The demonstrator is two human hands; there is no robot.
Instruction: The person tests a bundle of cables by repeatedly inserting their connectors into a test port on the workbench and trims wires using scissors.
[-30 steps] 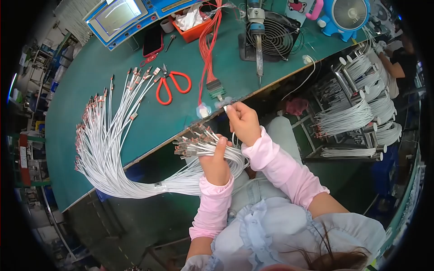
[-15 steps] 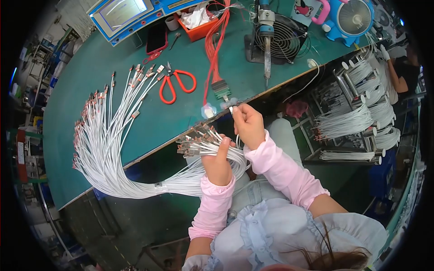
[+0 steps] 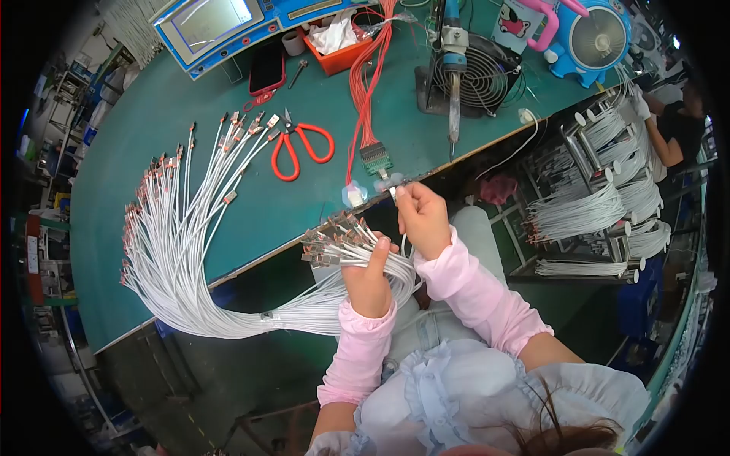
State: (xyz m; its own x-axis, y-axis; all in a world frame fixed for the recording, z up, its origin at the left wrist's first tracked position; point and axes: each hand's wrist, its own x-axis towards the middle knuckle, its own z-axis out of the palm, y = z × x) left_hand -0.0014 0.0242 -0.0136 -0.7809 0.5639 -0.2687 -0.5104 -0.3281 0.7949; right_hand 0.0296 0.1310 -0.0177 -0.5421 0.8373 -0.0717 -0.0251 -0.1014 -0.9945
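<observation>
My left hand [image 3: 369, 283] is wrapped round a bundle of white cables [image 3: 395, 266], whose metal connector ends [image 3: 334, 242] fan out beyond the thumb. At the table's edge, my right hand [image 3: 426, 220] pinches one white cable end just below a small green circuit board [image 3: 376, 159]. Red wires [image 3: 365, 99] run up from that board. The connector between fingertips and board is small and partly hidden. Beside it on the edge sits a white connector under clear material [image 3: 354, 194]. The rest of the white cables [image 3: 179, 266] curves over the table at left.
Red-handled scissors [image 3: 287, 156], a phone [image 3: 268, 70] and a red bin [image 3: 334, 53] lie on the green table [image 3: 114, 205]. Behind are a blue instrument [image 3: 217, 30], a soldering iron [image 3: 454, 76] and a blue fan [image 3: 597, 38]. At right, a co-worker's arm [image 3: 661, 140] is near cable racks [image 3: 585, 205].
The view has shifted slightly, so table items appear a little farther right. My right hand keeps its pinch by the board, and my left hand still grips the bundle. The co-worker's arm has moved.
</observation>
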